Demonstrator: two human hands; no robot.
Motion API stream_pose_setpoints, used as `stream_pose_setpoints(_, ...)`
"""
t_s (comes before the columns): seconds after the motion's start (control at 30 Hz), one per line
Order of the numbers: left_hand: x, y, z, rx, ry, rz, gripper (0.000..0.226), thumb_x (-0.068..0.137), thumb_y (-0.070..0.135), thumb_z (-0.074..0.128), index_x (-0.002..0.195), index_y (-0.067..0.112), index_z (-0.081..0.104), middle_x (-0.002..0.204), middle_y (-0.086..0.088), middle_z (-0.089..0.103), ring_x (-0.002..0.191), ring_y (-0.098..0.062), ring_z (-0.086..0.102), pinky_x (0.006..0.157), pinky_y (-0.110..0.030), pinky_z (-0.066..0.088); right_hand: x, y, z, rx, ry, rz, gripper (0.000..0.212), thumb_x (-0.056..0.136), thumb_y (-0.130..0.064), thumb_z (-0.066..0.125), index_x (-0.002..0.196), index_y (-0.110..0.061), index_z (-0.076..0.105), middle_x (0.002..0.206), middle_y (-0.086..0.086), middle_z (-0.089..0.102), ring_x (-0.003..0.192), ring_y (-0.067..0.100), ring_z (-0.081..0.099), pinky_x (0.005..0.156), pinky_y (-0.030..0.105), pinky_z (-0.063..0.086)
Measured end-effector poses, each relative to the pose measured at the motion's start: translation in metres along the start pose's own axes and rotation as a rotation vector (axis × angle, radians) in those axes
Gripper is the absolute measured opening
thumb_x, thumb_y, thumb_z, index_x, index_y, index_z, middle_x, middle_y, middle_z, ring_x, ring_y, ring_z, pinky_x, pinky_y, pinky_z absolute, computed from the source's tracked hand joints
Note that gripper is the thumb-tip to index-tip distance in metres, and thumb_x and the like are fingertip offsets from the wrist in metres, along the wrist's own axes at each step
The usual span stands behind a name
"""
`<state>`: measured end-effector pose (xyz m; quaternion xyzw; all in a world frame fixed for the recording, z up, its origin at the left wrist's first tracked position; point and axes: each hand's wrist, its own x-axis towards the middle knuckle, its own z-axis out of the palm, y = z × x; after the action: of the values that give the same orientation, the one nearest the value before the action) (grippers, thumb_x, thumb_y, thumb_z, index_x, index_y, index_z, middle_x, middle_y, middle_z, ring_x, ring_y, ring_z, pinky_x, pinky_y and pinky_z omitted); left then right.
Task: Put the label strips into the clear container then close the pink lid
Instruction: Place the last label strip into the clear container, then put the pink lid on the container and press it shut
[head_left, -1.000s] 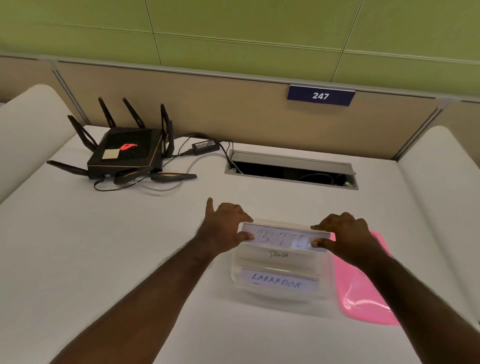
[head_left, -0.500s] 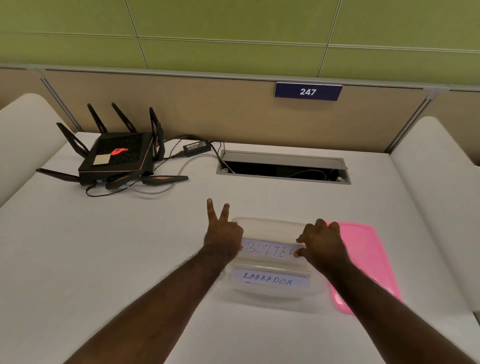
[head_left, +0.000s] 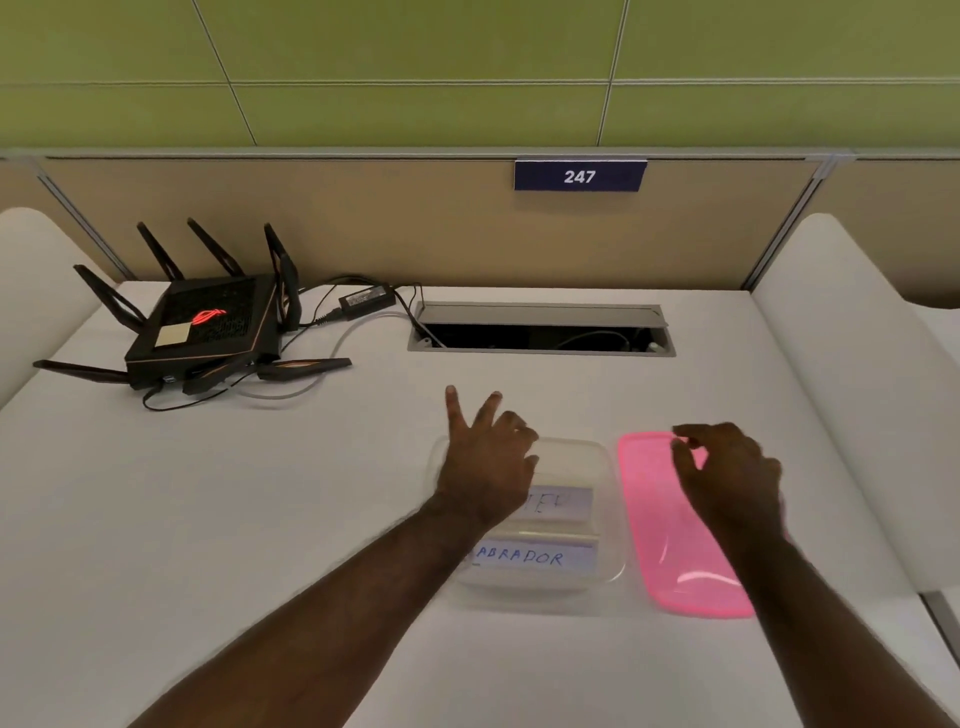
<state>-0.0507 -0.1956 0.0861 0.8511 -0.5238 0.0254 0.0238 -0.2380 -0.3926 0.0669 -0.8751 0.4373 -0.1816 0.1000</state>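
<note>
Over the far end of the flat pink plastic lid (head_left: 670, 525), your right hand (head_left: 727, 478) hangs with fingers curled downward, thumb and forefinger parted and closed on nothing; whether the fingertips touch the lid cannot be told. Your left hand (head_left: 485, 462) hovers over the far left part of the clear rectangular plastic container (head_left: 605, 467), two fingers spread outward, the rest loosely bent, gripping nothing either.

Inside the container lie white paper label strips (head_left: 535, 558) with blue handwriting: the near one reads "ABRADOR" past your wrist, and a farther one shows only a few letters beside your left hand. No strip lies loose on the white desk (head_left: 311, 493) around the container, so the filling step looks done as far as can be seen.

What is left is the lid. It lies flat on the desk just right of the container, and the container's top is open. You judge the next job as lifting it across and pressing it down.

Far left sits a black router with antennas (head_left: 208, 327).
</note>
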Motion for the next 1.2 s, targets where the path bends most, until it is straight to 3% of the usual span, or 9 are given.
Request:
stream_pose_setpoints(0.27,-0.002,0.111,0.019,0.074,-0.169,0.393,0.033,0.084,0.015,0.055,0.116,0.014,0.063,0.118,-0.009,0.067,0.139,-0.037,0.036,0.103,-0.075,-0.016,-0.039,0.085,0.017,-0.121,-0.382,0.521,0.05,0.089,-0.033,0.056,0.136,-0.021,0.043,0.13,0.017,0.05,0.118,0.042,0.049,0.098,0.057,0.037)
stream_pose_setpoints(0.43,-0.012,0.157,0.028,0.222,-0.366,0.517,0.015,0.079,0.018,0.064,0.091,0.016,0.074,0.108,-0.009,0.073,0.138,-0.043,0.036,0.104,-0.074,-0.013,-0.063,0.101,0.027,-0.06,-0.366,0.533,0.041,0.093,-0.023,0.049,0.133,-0.019,0.045,0.124,0.018,0.054,0.109,0.043,0.055,0.092,0.055,0.043)
stream_pose_setpoints(0.63,-0.017,0.183,0.035,0.287,-0.453,0.51,0.018,0.082,0.029,0.065,0.093,0.017,0.073,0.114,-0.01,0.071,0.138,-0.042,0.037,0.104,-0.071,-0.015,-0.063,0.114,0.027,0.054,-0.334,0.547,0.036,0.091,-0.007,0.041,0.123,-0.011,0.059,0.116,0.021,0.062,0.104,0.041,0.059,0.092,0.049,0.049)
stream_pose_setpoints(0.77,-0.024,0.187,0.042,0.243,-0.417,0.496,0.022,0.084,0.027,0.064,0.099,0.012,0.07,0.108,-0.011,0.073,0.134,-0.041,0.043,0.11,-0.071,-0.008,-0.052,0.117,0.009,0.161,-0.4,0.586,0.024,0.09,-0.016,0.055,0.075,-0.007,0.072,0.067,0.012,0.066,0.067,0.033,0.064,0.071,0.038,0.054)
stream_pose_setpoints(0.83,-0.025,0.187,0.042,0.187,-0.325,0.507,0.017,0.084,0.02,0.063,0.097,0.01,0.068,0.101,-0.012,0.072,0.12,-0.039,0.055,0.113,-0.069,0.007,-0.05,0.119,-0.004,0.436,-0.38,0.664,0.019,0.088,-0.014,0.063,0.077,0.0,0.071,0.064,0.017,0.067,0.059,0.032,0.065,0.067,0.043,0.058)
stream_pose_setpoints(0.9,-0.024,0.186,0.041,0.105,-0.201,0.524,0.015,0.081,0.013,0.063,0.095,0.01,0.066,0.093,-0.01,0.069,0.099,-0.034,0.062,0.111,-0.063,0.026,-0.048,0.118,-0.021,0.701,-0.351,0.731,0.014,0.085,-0.01,0.066,0.085,0.004,0.069,0.067,0.018,0.066,0.057,0.029,0.063,0.061,0.039,0.057)
stream_pose_setpoints(0.97,-0.021,0.185,0.04,-0.021,-0.086,0.536,0.014,0.079,0.008,0.06,0.093,0.01,0.062,0.088,-0.008,0.064,0.081,-0.028,0.061,0.093,-0.046,0.048,-0.044,0.113,-0.038,0.836,-0.334,0.718,0.014,0.086,-0.012,0.065,0.087,0.002,0.069,0.071,0.014,0.065,0.056,0.026,0.062,0.06,0.036,0.055)
stream_pose_setpoints(1.07,-0.017,0.181,0.025,-0.305,0.103,0.413,0.005,0.09,0.016,0.052,0.093,0.012,0.055,0.085,-0.006,0.059,0.065,-0.026,0.058,0.053,-0.032,0.041,-0.037,0.099,-0.061,1.021,-0.301,0.607,0.026,0.096,-0.033,0.051,0.101,-0.016,0.071,0.084,0.004,0.067,0.063,0.022,0.061,0.06,0.037,0.05)
stream_pose_setpoints(1.2,-0.015,0.157,-0.013,-0.826,0.123,0.123,0.012,0.091,0.032,0.05,0.095,0.022,0.053,0.095,0.0,0.062,0.075,-0.021,0.062,0.063,-0.031,0.047,-0.031,0.08,-0.065,1.075,-0.199,0.509,0.044,0.098,-0.045,0.043,0.138,-0.026,0.049,0.127,-0.001,0.06,0.105,0.023,0.062,0.084,0.049,0.052)
